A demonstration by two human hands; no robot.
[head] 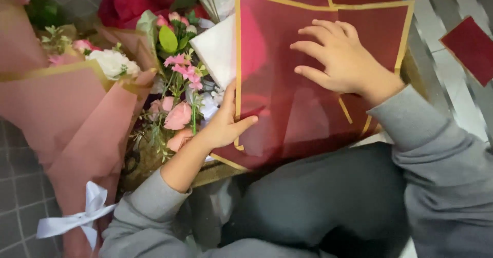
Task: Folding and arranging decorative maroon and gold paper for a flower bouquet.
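Observation:
A translucent dark red wrapping sheet (pixel 287 58) with a gold border lies in front of me, over more red sheets. My left hand (pixel 224 122) grips its left edge, thumb on top of the sheet. My right hand (pixel 339 55) presses flat on the sheet's upper right, fingers spread and pointing left. Both arms wear grey sleeves. Loose pink and white flowers (pixel 179 91) with green stems lie just left of the sheet, touching my left hand.
A bouquet wrapped in pink paper (pixel 77 119) with a white ribbon (pixel 82 217) lies at the left. Red roses (pixel 128 4) sit at the top. White paper (pixel 218 47) shows beside the sheet. Another red sheet (pixel 470 47) lies at the far right on grey tiles.

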